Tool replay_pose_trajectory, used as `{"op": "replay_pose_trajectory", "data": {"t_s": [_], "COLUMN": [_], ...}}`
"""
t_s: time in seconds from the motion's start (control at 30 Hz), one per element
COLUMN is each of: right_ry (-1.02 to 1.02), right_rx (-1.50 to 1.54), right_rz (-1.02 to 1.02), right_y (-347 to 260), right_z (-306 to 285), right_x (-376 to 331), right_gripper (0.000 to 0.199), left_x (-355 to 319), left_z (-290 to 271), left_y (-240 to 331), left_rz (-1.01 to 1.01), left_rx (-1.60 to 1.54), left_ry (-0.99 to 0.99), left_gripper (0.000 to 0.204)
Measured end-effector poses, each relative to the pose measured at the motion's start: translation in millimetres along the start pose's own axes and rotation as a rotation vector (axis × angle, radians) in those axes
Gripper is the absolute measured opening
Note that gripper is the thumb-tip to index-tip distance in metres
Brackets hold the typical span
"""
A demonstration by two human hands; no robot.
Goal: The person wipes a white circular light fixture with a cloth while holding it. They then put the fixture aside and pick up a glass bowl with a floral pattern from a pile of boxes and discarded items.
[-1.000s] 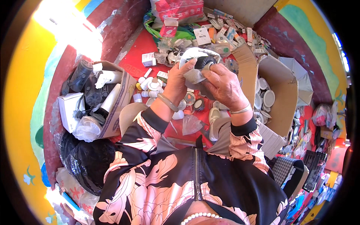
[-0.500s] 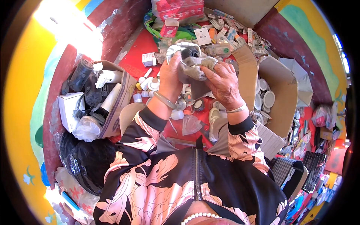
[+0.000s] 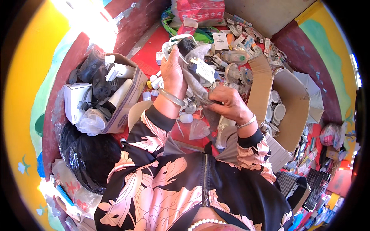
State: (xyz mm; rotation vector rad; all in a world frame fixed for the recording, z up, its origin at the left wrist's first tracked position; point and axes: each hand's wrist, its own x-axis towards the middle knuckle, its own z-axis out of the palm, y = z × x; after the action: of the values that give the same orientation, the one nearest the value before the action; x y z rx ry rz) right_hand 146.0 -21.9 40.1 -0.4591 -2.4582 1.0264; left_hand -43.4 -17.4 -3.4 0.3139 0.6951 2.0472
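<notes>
Grey cloth [image 3: 199, 91] was pinched by the right hand [image 3: 231, 103] and draped against a black-and-white device [image 3: 187, 46], which was grasped in the left hand [image 3: 173, 75]. Right of both hands, white discs [image 3: 279, 111] were held in a cardboard box [image 3: 291, 90].

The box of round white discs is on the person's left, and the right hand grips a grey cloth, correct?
Not quite: the head view shows the box of round white discs on the person's right. The right hand does grip a grey cloth.

Place: cluttered storage corner | signs: open cardboard box [image 3: 295, 96], heaped small packages [image 3: 249, 41], painted wall [image 3: 25, 96]
</notes>
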Motion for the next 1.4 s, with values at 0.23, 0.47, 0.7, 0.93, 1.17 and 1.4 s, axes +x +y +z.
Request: {"op": "replay_pose_trajectory", "data": {"t_s": [0.23, 0.47, 0.7, 0.93, 1.17, 1.4], "right_ry": [-0.112, 0.409, 0.841, 0.821, 1.232, 1.376], "right_rx": [0.092, -0.650, -0.816, -0.788, -0.152, 0.795], "right_rz": [0.269, 0.371, 0.207, 0.265, 0.282, 0.085], "right_y": [7.9, 24.0, 6.3, 21.0, 40.2, 32.7], "right_z": [-11.9, 11.3, -9.5, -15.1, -23.8, -50.6], "right_x": [-2.1, -7.7, -6.5, -10.2, -16.5, -23.3], "right_gripper": [0.015, 0.023, 0.034, 0.030, 0.024, 0.028], "left_x": [0.5, 4.9, -0.8, 4.5, 16.1, 23.6], "left_z": [-3.2, 0.0, -0.4, 1.1, -3.5, -10.8], "left_y": [-3.8, 5.8, -0.2, 1.5, 11.8, 26.3], "left_rz": [-0.068, -0.079, -0.018, 0.001, 0.051, 0.044], "left_rx": [-0.083, -0.133, -0.039, -0.066, -0.132, -0.167], "left_ry": [-0.035, 0.106, -0.008, 0.106, 0.196, 0.218], "left_gripper": [0.032, 0.032, 0.029, 0.026, 0.026, 0.027]}}
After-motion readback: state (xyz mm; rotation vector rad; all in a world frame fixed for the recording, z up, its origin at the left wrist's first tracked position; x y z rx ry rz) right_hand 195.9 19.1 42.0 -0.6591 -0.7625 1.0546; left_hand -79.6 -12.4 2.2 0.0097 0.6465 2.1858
